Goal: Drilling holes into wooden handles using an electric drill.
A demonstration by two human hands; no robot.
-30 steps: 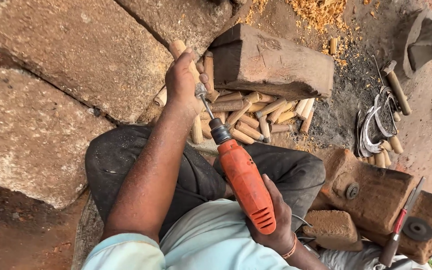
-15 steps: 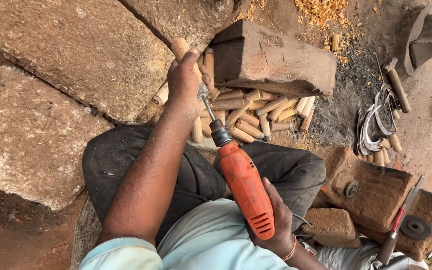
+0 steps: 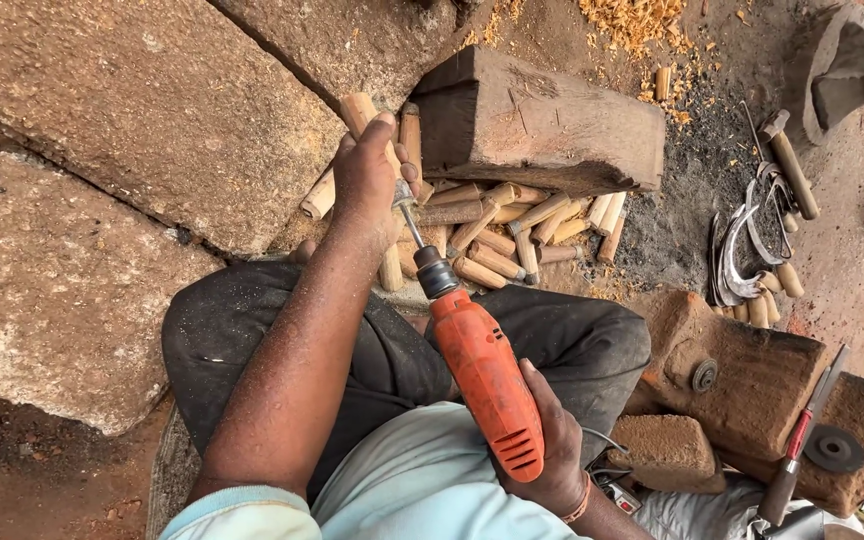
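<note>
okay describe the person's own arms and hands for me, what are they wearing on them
Both hands are bare, with no gloves. The left arm is bare up to a short light blue sleeve with a paler cuff edge, and is dusted with fine specks, as is the left hand. The right hand has an orange band at the wrist; the right forearm is bare where it shows.

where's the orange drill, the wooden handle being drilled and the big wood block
orange drill [image 3: 487, 385], head view, middle of its body
wooden handle [image 3: 360, 108], head view, top end above the left hand
big wood block [image 3: 542, 125], head view, top face

Drill bit tip [image 3: 404, 205] behind left hand [image 3: 367, 175].
</note>
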